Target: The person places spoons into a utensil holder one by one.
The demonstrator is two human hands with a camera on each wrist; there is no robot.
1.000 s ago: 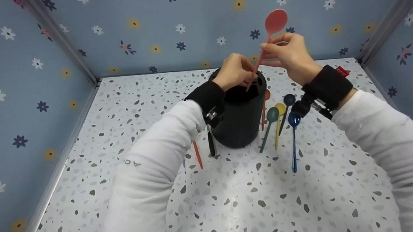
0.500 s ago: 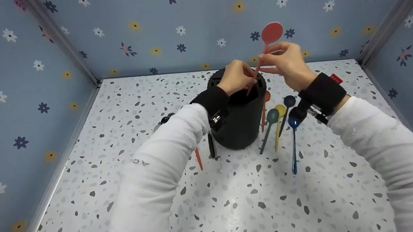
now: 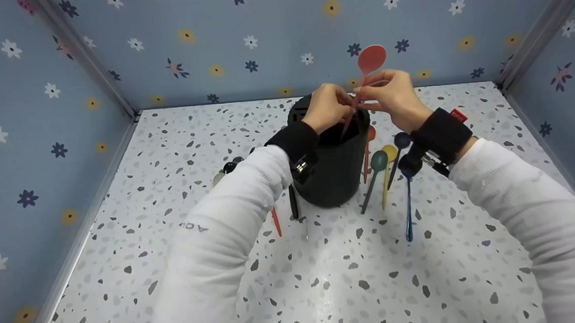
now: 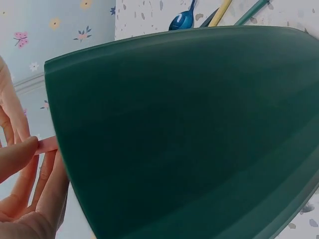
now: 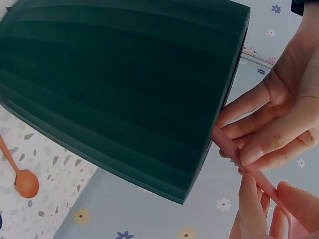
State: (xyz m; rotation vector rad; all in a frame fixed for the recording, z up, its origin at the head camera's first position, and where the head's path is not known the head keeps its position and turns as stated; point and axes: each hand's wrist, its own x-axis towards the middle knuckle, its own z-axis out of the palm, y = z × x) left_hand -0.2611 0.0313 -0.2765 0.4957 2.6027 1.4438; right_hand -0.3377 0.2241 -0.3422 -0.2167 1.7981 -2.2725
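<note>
A dark green ribbed holder (image 3: 334,164) stands upright on the speckled table (image 3: 352,276). Both hands hold a pink spoon (image 3: 370,58) over its mouth, bowl up, handle end dipping inside. My right hand (image 3: 387,97) pinches the handle just above the rim. My left hand (image 3: 328,105) pinches it lower, at the rim. The right wrist view shows the holder (image 5: 119,89) close up and the pink handle (image 5: 234,152) between fingers at its edge. The left wrist view is filled by the holder (image 4: 189,129), with a bit of pink handle (image 4: 47,145) held by fingers at the left.
To the right of the holder lie an orange spoon (image 3: 369,147), a green spoon (image 3: 374,176), a yellow spoon (image 3: 389,171), a dark navy spoon (image 3: 399,148) and a blue spoon (image 3: 409,204). More utensils (image 3: 276,221) lie to its left. Floral walls enclose the table.
The pink spoon has come down, its handle sliding deeper into the holder. My right hand has lowered with it and moved closer to my left hand.
</note>
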